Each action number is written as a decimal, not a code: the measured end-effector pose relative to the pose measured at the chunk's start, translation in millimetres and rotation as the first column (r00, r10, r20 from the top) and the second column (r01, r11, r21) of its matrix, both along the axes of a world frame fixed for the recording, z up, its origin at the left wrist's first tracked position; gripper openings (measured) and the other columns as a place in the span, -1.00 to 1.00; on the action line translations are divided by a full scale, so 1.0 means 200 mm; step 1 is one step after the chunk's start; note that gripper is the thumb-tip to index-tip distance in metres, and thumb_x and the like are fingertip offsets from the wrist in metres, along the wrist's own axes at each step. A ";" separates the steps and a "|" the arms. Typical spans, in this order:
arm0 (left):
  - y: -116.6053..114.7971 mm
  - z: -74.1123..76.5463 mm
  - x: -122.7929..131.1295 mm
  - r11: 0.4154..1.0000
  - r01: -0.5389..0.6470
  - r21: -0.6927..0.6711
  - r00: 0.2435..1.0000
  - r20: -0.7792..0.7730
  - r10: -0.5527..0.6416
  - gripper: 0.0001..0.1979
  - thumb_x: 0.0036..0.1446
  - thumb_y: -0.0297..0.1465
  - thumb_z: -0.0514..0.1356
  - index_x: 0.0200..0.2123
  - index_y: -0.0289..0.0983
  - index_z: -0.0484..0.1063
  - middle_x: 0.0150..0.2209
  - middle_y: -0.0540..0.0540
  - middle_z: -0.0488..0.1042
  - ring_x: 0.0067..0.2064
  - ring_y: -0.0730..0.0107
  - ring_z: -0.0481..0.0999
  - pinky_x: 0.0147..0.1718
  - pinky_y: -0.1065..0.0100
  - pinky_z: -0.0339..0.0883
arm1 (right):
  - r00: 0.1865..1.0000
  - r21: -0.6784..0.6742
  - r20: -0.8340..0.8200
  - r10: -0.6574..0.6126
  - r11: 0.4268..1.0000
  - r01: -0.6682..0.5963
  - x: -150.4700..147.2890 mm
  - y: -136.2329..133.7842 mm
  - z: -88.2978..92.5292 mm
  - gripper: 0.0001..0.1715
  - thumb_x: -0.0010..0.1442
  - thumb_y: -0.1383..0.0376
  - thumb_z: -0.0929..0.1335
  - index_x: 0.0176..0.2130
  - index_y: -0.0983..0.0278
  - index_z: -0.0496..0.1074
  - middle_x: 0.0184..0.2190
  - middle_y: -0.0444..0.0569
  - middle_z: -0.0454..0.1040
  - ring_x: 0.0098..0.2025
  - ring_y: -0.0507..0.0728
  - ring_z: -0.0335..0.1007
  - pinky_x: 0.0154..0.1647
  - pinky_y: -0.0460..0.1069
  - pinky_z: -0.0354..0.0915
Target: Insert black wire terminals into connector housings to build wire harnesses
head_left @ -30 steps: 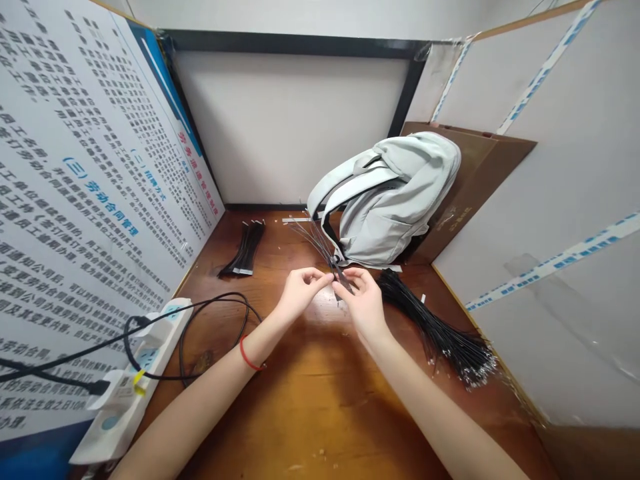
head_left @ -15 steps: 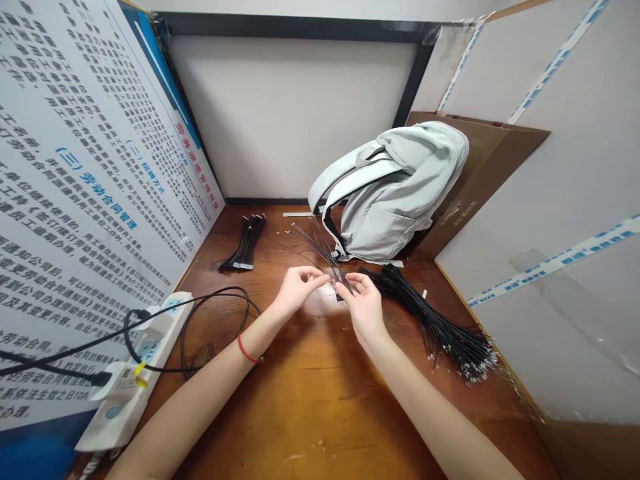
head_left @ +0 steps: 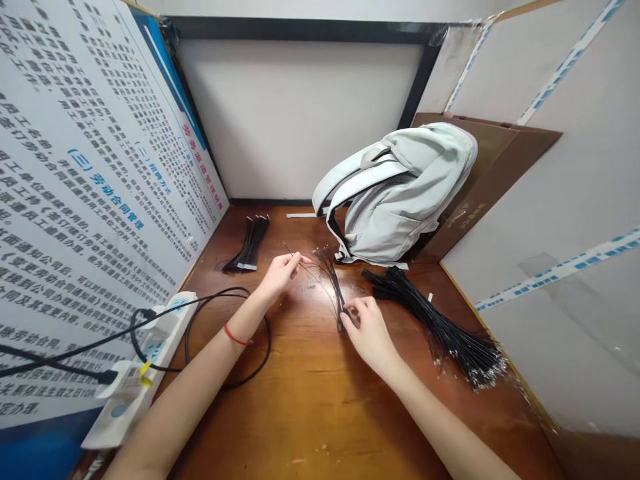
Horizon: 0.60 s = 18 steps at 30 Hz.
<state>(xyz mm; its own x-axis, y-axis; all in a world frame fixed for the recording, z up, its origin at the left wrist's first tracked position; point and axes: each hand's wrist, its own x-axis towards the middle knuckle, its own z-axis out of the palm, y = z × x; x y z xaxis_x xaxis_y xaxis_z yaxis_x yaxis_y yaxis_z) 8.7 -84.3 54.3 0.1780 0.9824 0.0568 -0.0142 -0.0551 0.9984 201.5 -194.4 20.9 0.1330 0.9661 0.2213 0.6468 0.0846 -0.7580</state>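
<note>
White-and-blue printed wall poster (head_left: 75, 267): blue headings "(三) 劳动合同管理" and "(二) 招聘方式"; red heading "劳务派遣管理制度"; black Chinese body text, mostly too small to read

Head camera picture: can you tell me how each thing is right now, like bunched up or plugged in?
left hand: raised, a thin wire running past its fingers
right hand: fingers pinching the lower end of a bunch of thin black wires
pile of black wires: lying gathered in a long heap
small black wire bundle: lying down, ends lined up
backpack: slumped against a brown board
power strip: plugs in it
</note>
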 end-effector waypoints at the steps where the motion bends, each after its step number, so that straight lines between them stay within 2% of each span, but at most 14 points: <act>1: 0.00 -0.01 0.01 0.999 0.050 0.000 0.999 -0.002 -0.050 -0.58 -0.01 -0.06 0.16 -0.50 -0.35 0.49 -0.66 0.06 0.15 -0.59 0.55 0.11 -0.57 0.43 -0.02 | 0.996 0.034 0.087 0.000 0.999 -0.003 0.00 0.00 0.02 -0.91 0.05 0.27 0.30 -0.41 0.22 0.40 -0.32 0.04 0.34 -0.28 0.21 0.31 -0.17 0.16 0.29; 2: 0.00 -0.01 0.02 0.995 0.097 0.004 0.995 -0.003 -0.097 -0.57 -0.01 -0.05 0.15 -0.51 -0.34 0.48 -0.66 0.06 0.14 -0.59 0.55 0.11 -0.57 0.43 -0.02 | 0.991 0.069 0.135 0.002 0.998 -0.012 -0.01 0.02 0.05 -0.86 0.09 0.26 0.28 -0.41 0.22 0.42 -0.32 0.05 0.34 -0.25 0.23 0.31 -0.14 0.17 0.27; 4: 0.01 -0.02 0.04 0.985 0.171 0.025 0.985 -0.005 -0.171 -0.56 -0.02 -0.03 0.15 -0.50 -0.34 0.47 -0.66 0.06 0.14 -0.58 0.54 0.11 -0.57 0.43 -0.02 | 0.993 0.130 0.105 0.051 0.989 -0.064 -0.05 0.09 0.13 -0.78 0.16 0.25 0.23 -0.35 0.21 0.46 -0.30 0.06 0.36 -0.21 0.22 0.32 -0.10 0.15 0.26; 7: 0.02 -0.01 0.08 0.971 0.229 0.071 0.974 -0.014 -0.228 -0.53 -0.05 0.02 0.15 -0.57 -0.31 0.39 -0.66 0.05 0.15 -0.57 0.53 0.09 -0.57 0.42 -0.04 | 0.967 0.211 -0.074 0.243 0.952 -0.223 -0.14 0.25 0.27 -0.72 0.20 0.25 0.22 -0.24 0.17 0.49 -0.21 0.01 0.44 -0.13 0.16 0.36 -0.04 0.07 0.25; 9: 0.02 -0.01 0.09 0.965 0.250 0.084 0.968 -0.027 -0.248 -0.49 -0.07 0.05 0.14 -0.67 -0.29 0.26 -0.67 0.05 0.14 -0.58 0.54 0.08 -0.58 0.42 -0.05 | 0.937 0.244 -0.186 0.295 0.938 -0.247 -0.20 0.36 0.33 -0.77 0.14 0.23 0.28 -0.24 0.18 0.51 -0.18 -0.02 0.49 -0.10 0.15 0.37 -0.02 0.05 0.24; 10: 0.03 -0.01 0.10 0.964 0.255 0.080 0.967 -0.034 -0.253 -0.47 -0.08 0.07 0.14 -0.70 -0.28 0.20 -0.68 0.05 0.13 -0.58 0.55 0.08 -0.58 0.41 -0.05 | 0.920 0.219 -0.244 0.306 0.942 -0.256 -0.23 0.41 0.34 -0.78 0.12 0.21 0.30 -0.26 0.19 0.51 -0.21 -0.03 0.51 -0.14 0.15 0.40 -0.05 0.05 0.26; 12: 0.03 -0.01 0.10 0.966 0.252 0.063 0.967 -0.043 -0.250 -0.47 -0.06 0.05 0.13 -0.72 -0.27 0.14 -0.69 0.06 0.12 -0.60 0.57 0.07 -0.59 0.42 -0.07 | 0.888 0.156 -0.343 0.305 0.951 -0.266 -0.28 0.49 0.34 -0.79 0.07 0.18 0.34 -0.33 0.23 0.51 -0.33 -0.05 0.54 -0.25 0.13 0.43 -0.14 0.04 0.31; 14: 0.05 -0.03 0.09 0.975 0.217 0.048 0.976 -0.024 -0.216 -0.53 -0.03 -0.03 0.16 -0.68 -0.29 0.21 -0.68 0.06 0.14 -0.60 0.58 0.07 -0.60 0.43 -0.06 | 0.851 0.133 -0.437 0.293 0.956 -0.260 -0.30 0.55 0.31 -0.79 0.04 0.17 0.35 -0.37 0.25 0.50 -0.40 -0.06 0.53 -0.31 0.12 0.44 -0.20 0.02 0.33; 17: 0.07 -0.07 0.06 0.995 0.087 -0.045 0.992 0.096 -0.082 -0.78 0.01 -0.27 0.19 -0.42 -0.34 0.40 -0.65 0.09 0.20 -0.59 0.58 0.15 -0.58 0.46 0.04 | 0.785 0.145 -0.566 0.251 0.968 -0.205 -0.30 0.60 0.23 -0.75 0.03 0.15 0.35 -0.36 0.27 0.47 -0.40 -0.04 0.52 -0.28 0.11 0.44 -0.19 0.01 0.33; 18: 0.08 -0.08 0.05 0.994 0.036 -0.101 0.988 0.153 -0.021 -0.81 0.01 -0.35 0.18 -0.31 -0.35 0.41 -0.63 0.09 0.22 -0.58 0.59 0.19 -0.56 0.47 0.09 | 0.768 0.143 -0.598 0.228 0.974 -0.178 -0.30 0.61 0.20 -0.74 0.03 0.14 0.35 -0.35 0.28 0.46 -0.39 -0.04 0.52 -0.28 0.11 0.44 -0.17 0.01 0.33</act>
<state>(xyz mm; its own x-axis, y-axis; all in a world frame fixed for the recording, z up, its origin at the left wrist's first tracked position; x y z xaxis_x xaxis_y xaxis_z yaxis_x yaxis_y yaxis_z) 19.4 -67.9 37.5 0.2032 0.9790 -0.0160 -0.1662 0.0506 0.9848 141.3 -73.1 60.5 0.0659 0.9703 0.2329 0.0159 0.2323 -0.9725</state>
